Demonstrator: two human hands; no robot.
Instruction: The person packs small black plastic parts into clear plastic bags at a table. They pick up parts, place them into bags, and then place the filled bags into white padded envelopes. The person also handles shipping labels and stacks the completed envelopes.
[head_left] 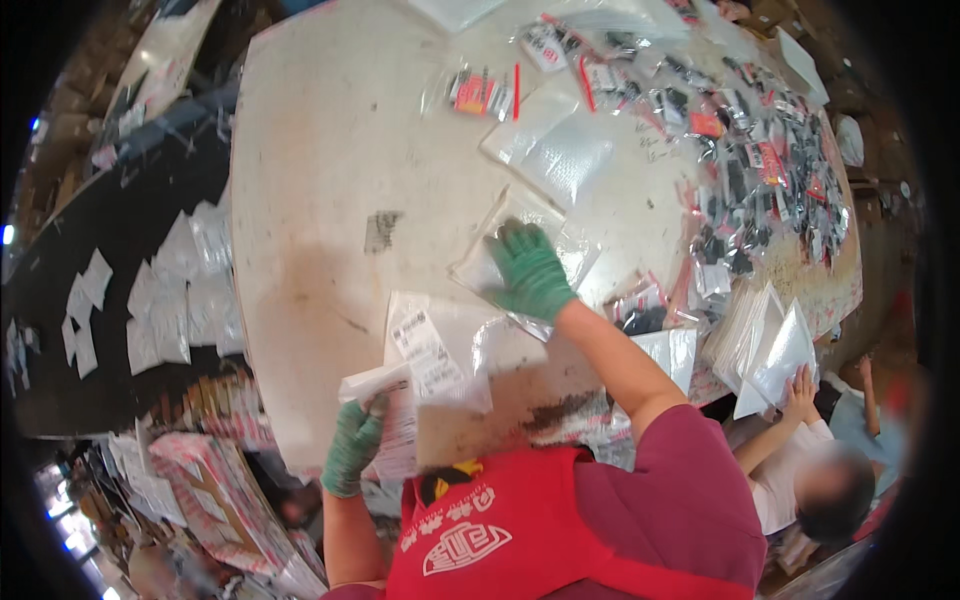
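Observation:
At the table's near left edge, my left hand, in a green glove, is closed on a white mailing bag with a printed label. Just beyond it, another white mailing bag lies flat, its label face up. My right hand, gloved in green too, reaches out over the table. Its fingers are spread on a stack of clear plastic bags. Past that hand lie a sheet of bubble wrap bags and a clear packet with a red strip.
A heap of small bagged goods covers the table's right side. At right, a co-worker's hands touch a stack of white mailers. White packets lie on a black belt to the left. Wrapped cartons stand at lower left.

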